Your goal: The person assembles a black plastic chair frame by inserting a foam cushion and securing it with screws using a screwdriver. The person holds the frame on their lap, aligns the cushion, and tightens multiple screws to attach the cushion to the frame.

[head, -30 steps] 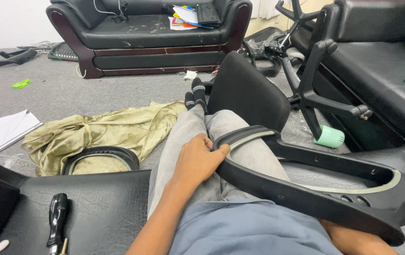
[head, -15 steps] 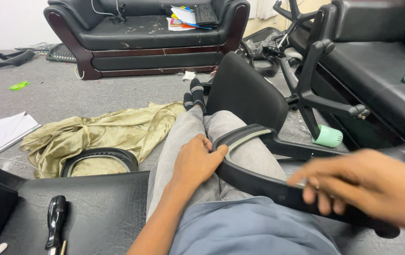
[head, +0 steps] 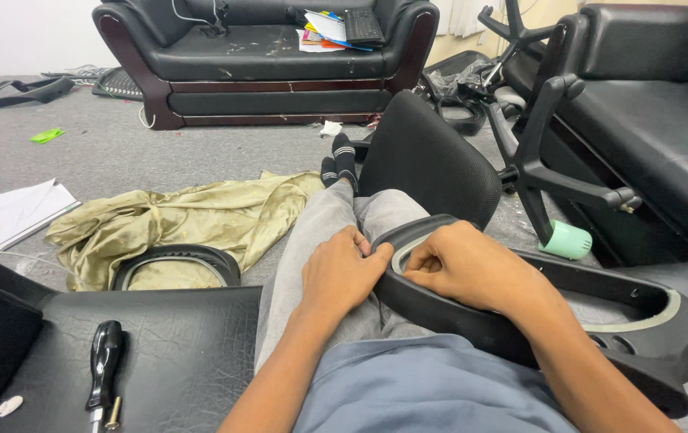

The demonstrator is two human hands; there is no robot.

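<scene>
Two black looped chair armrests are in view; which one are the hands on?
The armrest lying across the lap: the left hand and the right hand both grip its near end. The other armrest lies untouched on the olive cloth on the floor.

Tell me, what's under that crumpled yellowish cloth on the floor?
The cloth lies on the grey carpet, and its near edge drapes over a black curved chair armrest beside the person's legs. Anything else beneath it is covered and cannot be seen.

- 2 hands: left hand (head: 342,273), right hand (head: 464,265)
- 2 armrest loops: armrest (head: 600,321), second armrest (head: 175,265)
- 1 screwdriver (head: 105,365)
- 1 sofa (head: 256,56)
- 1 olive cloth (head: 191,216)
</scene>
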